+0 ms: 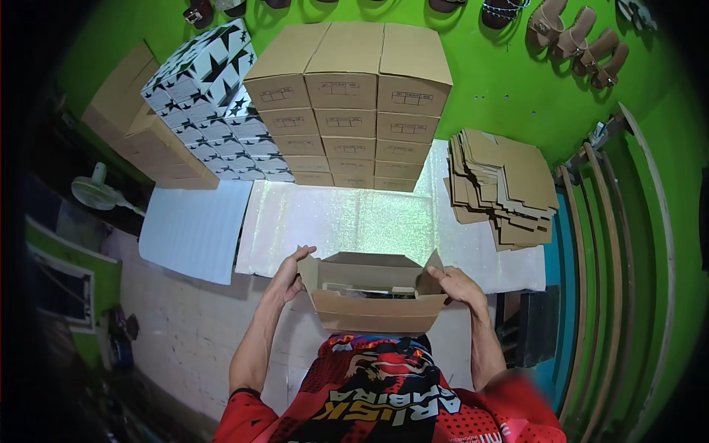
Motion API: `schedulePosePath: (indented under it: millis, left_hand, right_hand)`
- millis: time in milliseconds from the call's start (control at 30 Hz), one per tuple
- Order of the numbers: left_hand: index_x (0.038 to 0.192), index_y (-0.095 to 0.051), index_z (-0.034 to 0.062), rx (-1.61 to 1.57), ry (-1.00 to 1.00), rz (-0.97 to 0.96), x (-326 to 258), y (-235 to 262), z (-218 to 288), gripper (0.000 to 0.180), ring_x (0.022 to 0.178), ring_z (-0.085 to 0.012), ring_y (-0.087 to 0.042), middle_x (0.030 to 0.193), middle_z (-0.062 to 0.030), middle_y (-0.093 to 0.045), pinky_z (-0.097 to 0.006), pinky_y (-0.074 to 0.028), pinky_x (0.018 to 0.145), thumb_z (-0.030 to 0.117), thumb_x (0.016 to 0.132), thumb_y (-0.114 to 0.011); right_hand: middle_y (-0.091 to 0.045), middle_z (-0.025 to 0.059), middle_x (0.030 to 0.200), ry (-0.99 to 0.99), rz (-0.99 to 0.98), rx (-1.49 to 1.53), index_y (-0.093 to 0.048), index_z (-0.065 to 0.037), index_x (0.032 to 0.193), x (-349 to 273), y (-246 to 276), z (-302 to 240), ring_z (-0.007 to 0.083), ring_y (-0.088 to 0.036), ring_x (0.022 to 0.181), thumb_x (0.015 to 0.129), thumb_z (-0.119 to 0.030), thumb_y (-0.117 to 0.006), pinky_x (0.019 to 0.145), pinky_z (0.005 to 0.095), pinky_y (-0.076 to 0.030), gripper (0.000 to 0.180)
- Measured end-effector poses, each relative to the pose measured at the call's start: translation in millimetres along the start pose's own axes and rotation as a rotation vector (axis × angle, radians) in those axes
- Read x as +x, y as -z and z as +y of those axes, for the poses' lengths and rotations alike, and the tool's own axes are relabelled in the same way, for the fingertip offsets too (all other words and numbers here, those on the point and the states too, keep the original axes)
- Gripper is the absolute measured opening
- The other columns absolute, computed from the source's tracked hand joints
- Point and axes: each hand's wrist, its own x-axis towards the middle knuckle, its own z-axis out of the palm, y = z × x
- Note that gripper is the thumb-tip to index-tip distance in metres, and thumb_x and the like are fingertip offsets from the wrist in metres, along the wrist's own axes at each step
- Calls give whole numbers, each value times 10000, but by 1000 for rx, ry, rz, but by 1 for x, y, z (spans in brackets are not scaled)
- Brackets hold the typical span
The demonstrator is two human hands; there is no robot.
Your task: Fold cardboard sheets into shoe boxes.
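Observation:
An unprinted brown cardboard box point(378, 316) is held close in front of my body, at the near edge of the covered table. Its top is unfolded, with a flap upright at each end and a long one on the far side. At the left end my left hand point(289, 276) grips the box, its upper fingers reaching past the flap. My right hand point(459, 286) pinches the right end flap between thumb and fingers. Something pale and dark shows inside the box, too shaded to make out.
Brown boxes point(343, 92) stand stacked at the table's back, beside white star-patterned boxes point(214, 96). Flattened cardboard point(506, 184) lies piled at the right. Sandals point(576, 44) hang on the green wall. A fan point(96, 190) is at the left, and wooden rails point(602, 280) lean at the right.

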Motion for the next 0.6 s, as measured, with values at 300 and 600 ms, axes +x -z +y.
schedulePosePath:
  millis: [300,600]
  left_hand:
    - [1641,-338,44,241,-331,-26,62,-33,-20,714,1546,-306,-352,1677,-208,-355,-398,-265,1269,524,1115,-397]
    - [1636,-302,-35,447,-503,180,103,-48,-28,756,1580,-310,-307,1695,-216,-338,-358,-218,1289,515,1126,-397]
  right_hand:
    - [-642,229,1440,243,377,322,-550,0,1504,62,-27,18,338,-577,1373,1085,-551,-481,1153,395,-409,696]
    - [-41,246,1761,259,946,-33,-235,-96,1692,78,-58,1,476,4,1617,1009,-688,-512,1231,708,70,946]
